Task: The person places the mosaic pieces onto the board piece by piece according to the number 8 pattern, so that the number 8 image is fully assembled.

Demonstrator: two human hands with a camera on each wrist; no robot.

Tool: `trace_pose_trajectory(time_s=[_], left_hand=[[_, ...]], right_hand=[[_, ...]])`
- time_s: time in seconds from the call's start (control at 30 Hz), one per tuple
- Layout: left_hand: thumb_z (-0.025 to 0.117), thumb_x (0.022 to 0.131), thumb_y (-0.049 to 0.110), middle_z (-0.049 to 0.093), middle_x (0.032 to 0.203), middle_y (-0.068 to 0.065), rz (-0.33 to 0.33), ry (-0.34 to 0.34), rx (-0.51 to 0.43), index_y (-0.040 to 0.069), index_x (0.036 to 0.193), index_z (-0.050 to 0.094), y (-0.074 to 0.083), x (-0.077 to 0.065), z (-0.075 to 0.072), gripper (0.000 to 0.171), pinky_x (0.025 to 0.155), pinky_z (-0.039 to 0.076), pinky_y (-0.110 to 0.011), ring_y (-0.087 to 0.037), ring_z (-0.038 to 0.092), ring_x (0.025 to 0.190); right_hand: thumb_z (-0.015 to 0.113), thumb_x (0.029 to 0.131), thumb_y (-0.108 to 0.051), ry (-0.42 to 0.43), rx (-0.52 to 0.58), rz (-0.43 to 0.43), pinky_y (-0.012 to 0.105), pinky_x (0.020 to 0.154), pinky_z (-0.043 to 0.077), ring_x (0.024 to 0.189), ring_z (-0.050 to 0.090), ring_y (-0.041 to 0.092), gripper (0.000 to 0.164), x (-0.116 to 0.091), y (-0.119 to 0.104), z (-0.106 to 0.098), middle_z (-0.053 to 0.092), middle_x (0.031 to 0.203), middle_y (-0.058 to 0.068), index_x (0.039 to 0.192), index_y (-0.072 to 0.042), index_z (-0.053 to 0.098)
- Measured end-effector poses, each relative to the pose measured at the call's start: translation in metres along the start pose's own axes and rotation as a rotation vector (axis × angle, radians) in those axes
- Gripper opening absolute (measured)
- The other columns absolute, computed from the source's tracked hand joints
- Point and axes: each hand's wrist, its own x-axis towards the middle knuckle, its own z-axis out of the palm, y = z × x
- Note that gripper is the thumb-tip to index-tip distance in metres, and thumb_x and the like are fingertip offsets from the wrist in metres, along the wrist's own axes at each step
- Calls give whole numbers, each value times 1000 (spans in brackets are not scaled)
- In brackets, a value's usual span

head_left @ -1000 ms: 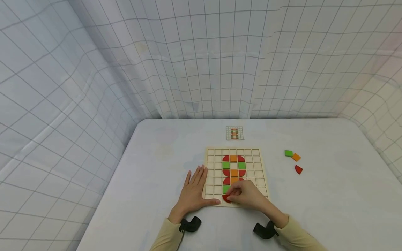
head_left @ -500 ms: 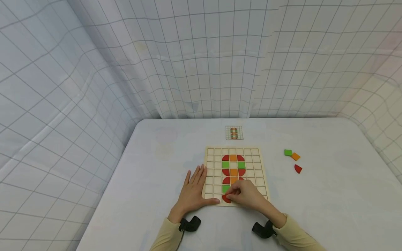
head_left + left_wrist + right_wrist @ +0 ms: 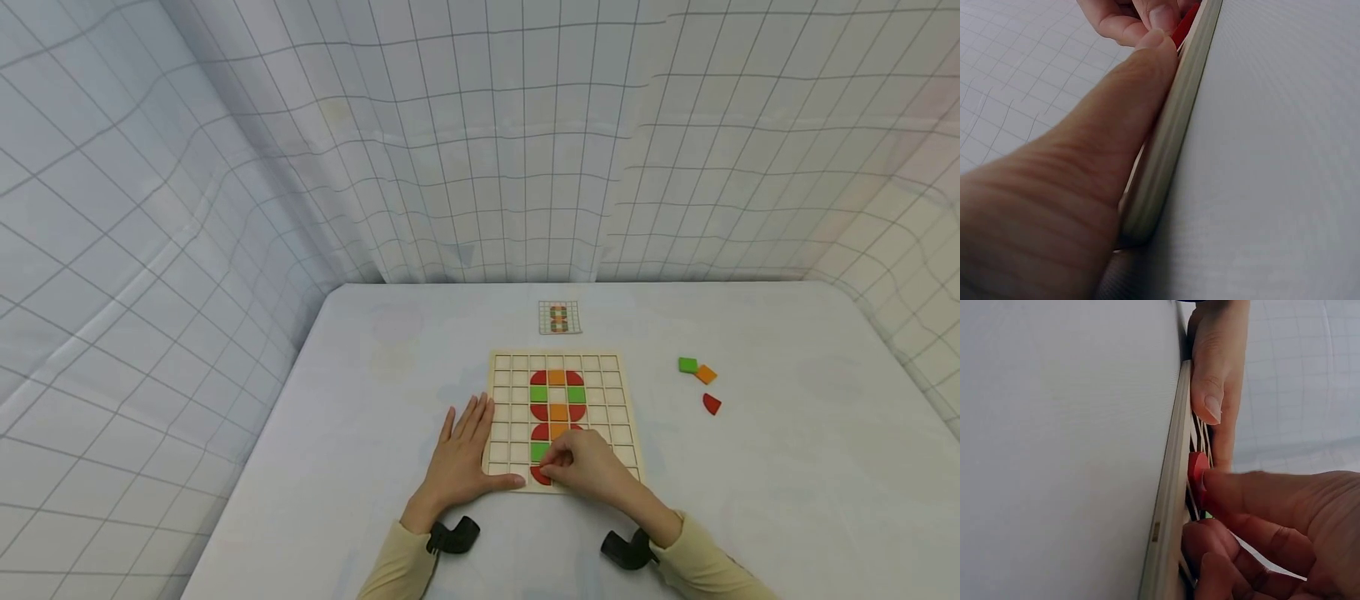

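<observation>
In the head view my left hand (image 3: pixel 459 467) lies with straight fingers along the left edge of a pale wooden grid board (image 3: pixel 616 397), its thumb across the lower left corner. My right hand (image 3: pixel 588 468) pinches a red quarter-circle tile (image 3: pixel 540 476) between thumb and fingers in the lowest row. Seen from the right wrist, this red tile (image 3: pixel 1197 464) has my right thumb against it, close to my left thumb (image 3: pixel 1211 403). Just above it sits a green square tile (image 3: pixel 540 452). Red, orange and green tiles fill cells further up; my right hand hides some cells.
Behind the board lies a small pattern card (image 3: pixel 559 317) printed with a similar figure. On the white table (image 3: pixel 787 467) to the right are a loose green square (image 3: pixel 687 365), an orange square (image 3: pixel 706 374) and a red quarter-circle (image 3: pixel 711 404). Gridded white curtains (image 3: pixel 510 167) enclose the table.
My right thumb has shifted very slightly up the board along the red quarter-circle tile. My left hand and the loose tiles stay where they were.
</observation>
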Motion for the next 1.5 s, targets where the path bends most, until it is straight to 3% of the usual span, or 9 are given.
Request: trace_pose_trajectory(time_s=[0.2, 0.73, 1.1, 1.5], left_hand=[[54, 72, 79, 17, 155, -14, -4, 8, -6, 0, 151, 18, -1, 0, 1, 117, 112, 4, -50, -26, 12, 143], [57, 73, 77, 14, 156, -12, -18, -22, 5, 2, 151, 16, 0, 0, 1, 116, 112, 2, -48, -24, 8, 143], [57, 72, 76, 18, 155, -14, 3, 1, -2, 0, 150, 19, 0, 2, 1, 116, 111, 4, -51, -27, 11, 143], [65, 71, 70, 17, 155, -14, -20, -19, -4, 0, 150, 18, 2, 1, -1, 115, 112, 3, -50, -26, 10, 143]], right_hand=[[81, 76, -19, -12, -37, -10, 22, 49, 41, 54, 47, 3, 13, 0, -1, 1, 52, 58, -15, 70, -18, 69], [84, 70, -21, -29, -113, 2, 25, 53, 38, 58, 43, 6, 18, 2, -5, 1, 47, 57, -12, 69, -17, 66], [86, 68, -21, 12, -133, 23, 23, 53, 40, 59, 44, 6, 20, 1, -6, 1, 48, 59, -13, 69, -16, 66], [87, 68, -21, 38, -161, 11, 22, 52, 40, 58, 44, 5, 17, -2, -8, 2, 49, 61, -14, 72, -15, 71]])
